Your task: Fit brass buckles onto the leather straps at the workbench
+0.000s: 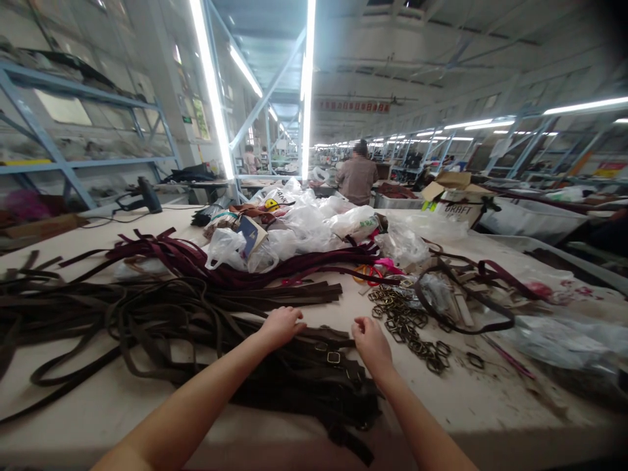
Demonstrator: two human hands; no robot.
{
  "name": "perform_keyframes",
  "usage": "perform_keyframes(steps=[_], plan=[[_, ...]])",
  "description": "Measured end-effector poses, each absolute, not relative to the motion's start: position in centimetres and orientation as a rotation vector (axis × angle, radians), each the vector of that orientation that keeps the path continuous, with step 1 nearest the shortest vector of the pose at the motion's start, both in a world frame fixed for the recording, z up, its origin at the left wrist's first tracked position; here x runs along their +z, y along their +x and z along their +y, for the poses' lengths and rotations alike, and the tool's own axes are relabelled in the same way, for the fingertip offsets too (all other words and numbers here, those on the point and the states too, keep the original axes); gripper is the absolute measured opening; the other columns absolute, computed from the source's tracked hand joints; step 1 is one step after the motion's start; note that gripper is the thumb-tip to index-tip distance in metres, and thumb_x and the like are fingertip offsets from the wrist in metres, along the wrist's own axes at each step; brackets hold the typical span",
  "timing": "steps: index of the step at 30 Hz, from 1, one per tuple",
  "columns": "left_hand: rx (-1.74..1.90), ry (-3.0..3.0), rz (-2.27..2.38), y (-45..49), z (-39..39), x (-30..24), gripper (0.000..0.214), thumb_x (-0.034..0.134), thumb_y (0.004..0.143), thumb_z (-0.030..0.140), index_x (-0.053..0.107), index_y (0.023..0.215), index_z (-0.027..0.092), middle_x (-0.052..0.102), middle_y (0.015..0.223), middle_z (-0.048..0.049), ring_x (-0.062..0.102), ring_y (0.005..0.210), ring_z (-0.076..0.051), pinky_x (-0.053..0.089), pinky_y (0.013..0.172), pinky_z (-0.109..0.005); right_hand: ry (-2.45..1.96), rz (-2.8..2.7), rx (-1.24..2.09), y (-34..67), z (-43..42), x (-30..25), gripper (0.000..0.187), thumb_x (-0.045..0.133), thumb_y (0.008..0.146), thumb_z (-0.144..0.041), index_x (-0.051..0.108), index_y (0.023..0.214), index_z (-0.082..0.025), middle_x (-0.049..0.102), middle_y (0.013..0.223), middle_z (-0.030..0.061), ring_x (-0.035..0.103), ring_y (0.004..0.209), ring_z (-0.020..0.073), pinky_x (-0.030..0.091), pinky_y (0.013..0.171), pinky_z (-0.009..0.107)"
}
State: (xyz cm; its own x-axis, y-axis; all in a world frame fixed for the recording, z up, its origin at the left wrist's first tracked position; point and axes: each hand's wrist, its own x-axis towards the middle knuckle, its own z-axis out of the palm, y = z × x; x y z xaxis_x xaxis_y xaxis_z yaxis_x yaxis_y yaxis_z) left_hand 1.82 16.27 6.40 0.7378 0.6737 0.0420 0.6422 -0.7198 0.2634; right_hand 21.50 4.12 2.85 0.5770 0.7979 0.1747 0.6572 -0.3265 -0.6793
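My left hand [283,328] is over the pile of dark brown straps [171,307], its fingers curled on a strap. To its right, my right hand [371,341] has its fingers closed at the end of that dark strap [328,335], which runs between both hands. Just below lies a bundle of straps [304,386] fitted with metal buckles [333,357], their ends toward the right. A heap of loose brass-coloured buckles [400,317] is spread right of my right hand, and a single buckle [475,360] lies apart from it.
Maroon straps [235,271] lie behind the dark ones. Plastic bags [304,222], a booklet [252,235] and a black cordless-looking tool [148,195] are farther back. A strap loop and scraps [461,307] lie right. A carton [456,199] and a person [358,173] are beyond.
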Motion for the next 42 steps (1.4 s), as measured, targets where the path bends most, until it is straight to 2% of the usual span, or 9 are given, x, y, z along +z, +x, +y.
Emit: perform_keyframes(steps=[5,9,14,17,22,26,30,36,42], plan=[[0.102,2.757,1.006,0.4,16.7,5.5,0.023,0.045,0.079,0.030,0.064,0.079,0.018,0.061,0.081,-0.0073,0.056,0.078,-0.020,0.041,0.070,-0.027,-1.905,-1.623,0.270,20.5,5.3,3.0,0.034,0.041,0.083,-0.028,0.057,0.111,-0.017,0.053,0.118,0.0106,0.047,0.107,0.0215,0.032,0.091,0.031],[-0.063,2.775,0.897,0.1,17.3,5.8,0.030,0.044,0.079,0.039,0.065,0.069,0.020,0.061,0.069,-0.0047,0.056,0.065,-0.017,0.040,0.061,-0.024,-1.836,-1.824,0.368,19.1,5.1,3.8,0.029,0.043,0.083,-0.031,0.063,0.102,-0.021,0.061,0.105,0.0077,0.052,0.098,0.0212,0.033,0.087,0.030],[0.103,2.877,1.125,2.4,20.4,6.4,0.025,0.043,0.080,0.019,0.060,0.098,0.019,0.060,0.097,-0.0096,0.054,0.090,-0.021,0.039,0.079,-0.031,-1.874,-1.859,0.419,18.5,3.1,5.1,0.026,0.042,0.084,-0.030,0.068,0.086,-0.023,0.065,0.088,0.0050,0.056,0.084,0.0190,0.035,0.077,0.027],[0.168,2.903,1.169,4.3,21.8,6.2,0.026,0.039,0.080,0.011,0.059,0.097,0.016,0.059,0.095,-0.0129,0.052,0.093,-0.024,0.035,0.083,-0.037,-1.893,-1.798,0.422,18.3,2.3,5.3,0.024,0.045,0.082,-0.030,0.067,0.088,-0.024,0.066,0.085,0.0053,0.057,0.082,0.0191,0.035,0.076,0.027],[0.207,2.889,1.075,5.3,21.4,5.7,0.023,0.038,0.084,0.020,0.060,0.088,0.015,0.059,0.092,-0.0118,0.053,0.091,-0.023,0.036,0.080,-0.033,-1.791,-1.644,0.406,20.1,1.8,4.2,0.025,0.044,0.083,-0.030,0.064,0.096,-0.022,0.064,0.091,0.0056,0.057,0.085,0.0189,0.038,0.075,0.026],[0.170,2.785,0.917,5.2,19.1,6.2,0.026,0.036,0.085,0.033,0.057,0.095,0.021,0.063,0.087,-0.0037,0.057,0.078,-0.017,0.039,0.068,-0.025,-2.122,-1.374,0.139,25.1,2.5,3.7,0.022,0.042,0.082,-0.021,0.061,0.093,-0.017,0.062,0.093,0.0081,0.056,0.085,0.0188,0.037,0.075,0.026],[0.158,2.508,0.773,6.0,16.4,7.4,0.026,0.040,0.081,0.038,0.059,0.081,0.021,0.061,0.069,0.0010,0.054,0.064,-0.015,0.037,0.058,-0.022,-2.453,-1.277,0.043,29.8,4.6,3.8,0.022,0.041,0.082,-0.016,0.059,0.095,-0.018,0.060,0.097,0.0093,0.057,0.086,0.0184,0.036,0.072,0.025],[0.258,2.287,0.771,6.8,14.6,8.3,0.025,0.041,0.069,0.018,0.062,0.083,0.018,0.064,0.079,-0.0014,0.055,0.074,-0.016,0.039,0.067,-0.024,-2.522,-1.224,0.160,31.8,8.1,3.3,0.009,0.056,0.071,-0.020,0.061,0.076,-0.015,0.062,0.080,0.0121,0.058,0.076,0.0241,0.035,0.062,0.029],[0.361,1.993,0.866,7.0,14.7,7.8,0.024,0.045,0.071,0.035,0.058,0.076,0.015,0.057,0.061,0.0006,0.050,0.058,-0.014,0.039,0.057,-0.024,-2.318,-1.223,0.358,30.7,7.7,3.3,0.003,0.055,0.068,-0.015,0.056,0.065,-0.016,0.061,0.070,0.0059,0.056,0.071,0.0183,0.034,0.061,0.026]])
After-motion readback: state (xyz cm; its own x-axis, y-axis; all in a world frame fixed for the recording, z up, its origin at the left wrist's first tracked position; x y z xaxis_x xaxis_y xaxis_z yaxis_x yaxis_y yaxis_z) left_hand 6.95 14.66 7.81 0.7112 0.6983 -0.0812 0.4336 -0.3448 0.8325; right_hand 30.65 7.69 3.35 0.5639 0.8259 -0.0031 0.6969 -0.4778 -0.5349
